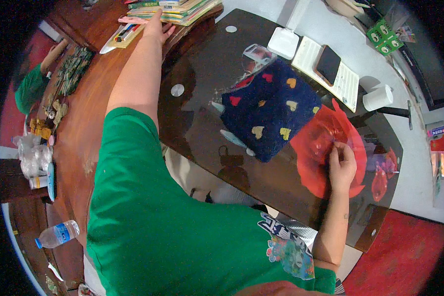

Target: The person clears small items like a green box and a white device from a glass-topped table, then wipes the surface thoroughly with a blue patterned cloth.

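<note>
My left hand (pixel 158 31) is stretched out to the upper left, fingers spread, against the near side of a stack of books (pixel 192 12). It grips nothing that I can see. On the dark glossy table (pixel 203 144), my right hand (pixel 343 162) pinches a translucent red plastic bag (pixel 312 174) between thumb and fingertips. The bag lies spread out and crumpled. Partly beside it is a navy cloth (pixel 270 114) with a pattern of coloured hearts. Light-coloured rounded ends of some objects (pixel 234 140) stick out from under the cloth's left edge.
A phone (pixel 328 63) rests on an open notebook (pixel 303 55). Nearby are a white cup (pixel 378 98), a white lamp base (pixel 283 42) and a clear plastic container (pixel 259 53). Pens (pixel 127 33) lie by the books on the wooden desk (pixel 81 129). A water bottle (pixel 59 234) is lower left.
</note>
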`<state>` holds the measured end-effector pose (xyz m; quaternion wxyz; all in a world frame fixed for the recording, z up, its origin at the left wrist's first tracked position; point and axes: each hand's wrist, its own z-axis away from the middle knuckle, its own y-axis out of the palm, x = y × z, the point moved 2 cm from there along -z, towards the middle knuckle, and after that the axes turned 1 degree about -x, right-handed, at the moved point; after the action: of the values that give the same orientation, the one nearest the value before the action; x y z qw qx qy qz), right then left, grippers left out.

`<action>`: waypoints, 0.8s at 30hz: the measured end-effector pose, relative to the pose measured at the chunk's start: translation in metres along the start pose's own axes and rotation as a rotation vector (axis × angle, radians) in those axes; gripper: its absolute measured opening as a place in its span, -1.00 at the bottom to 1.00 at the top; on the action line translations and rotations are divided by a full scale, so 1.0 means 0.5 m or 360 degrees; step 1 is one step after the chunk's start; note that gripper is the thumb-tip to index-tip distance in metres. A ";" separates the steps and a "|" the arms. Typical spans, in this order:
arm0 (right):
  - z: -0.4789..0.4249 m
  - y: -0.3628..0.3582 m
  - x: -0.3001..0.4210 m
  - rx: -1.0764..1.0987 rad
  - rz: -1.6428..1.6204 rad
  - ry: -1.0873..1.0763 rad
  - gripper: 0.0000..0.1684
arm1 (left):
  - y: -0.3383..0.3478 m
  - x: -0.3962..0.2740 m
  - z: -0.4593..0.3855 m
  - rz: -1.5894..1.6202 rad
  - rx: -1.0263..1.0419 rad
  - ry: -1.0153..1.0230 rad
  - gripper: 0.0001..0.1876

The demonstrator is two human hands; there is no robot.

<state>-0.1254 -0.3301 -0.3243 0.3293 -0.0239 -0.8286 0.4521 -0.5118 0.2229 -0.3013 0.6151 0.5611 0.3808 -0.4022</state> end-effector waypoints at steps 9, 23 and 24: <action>-0.010 -0.006 0.012 0.0058 -0.0139 0.0076 -0.83 | -0.054 -0.019 -0.018 0.0168 -0.0244 0.0189 -0.55; 0.009 -0.054 0.017 0.0207 -0.1803 0.0454 -0.50 | 0.288 0.087 0.760 -0.0238 0.2041 0.0094 -0.42; 0.007 -0.051 0.012 0.0281 -0.2140 0.0393 -0.45 | 0.310 0.101 0.795 -0.0293 0.2184 0.0061 -0.45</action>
<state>-0.1256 -0.3456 -0.3032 0.6309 0.4709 -0.5799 0.2095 -0.3423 -0.1692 -0.2563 0.0775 0.7958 0.0971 -0.5927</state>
